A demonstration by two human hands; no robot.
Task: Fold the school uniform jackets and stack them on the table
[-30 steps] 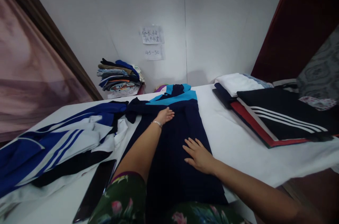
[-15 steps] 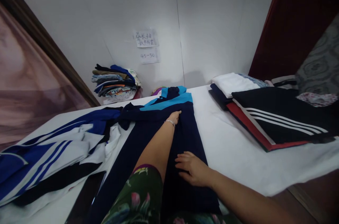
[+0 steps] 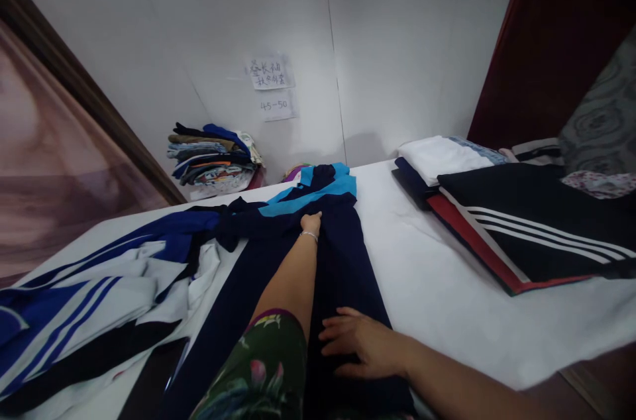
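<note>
A dark navy jacket with bright blue panels lies spread over the white table in front of me, its blue part at the far end. My left hand, a bracelet on its wrist, is closed on the navy cloth just below the blue band. Nearer to me, my right hand rests palm down over the lower right part of the jacket, its fingers spread and holding nothing. My left forearm and floral sleeve cover part of the cloth.
Blue, white and black clothes lie loosely at the left, near a dark flat object. A pile of folded clothes stands at the back left. Black striped clothing and white cloth are stacked on the right of the white table.
My left hand has moved a little to the left, the navy cloth shifting slightly with it. My right hand has slid slightly toward me, fingers still spread.
</note>
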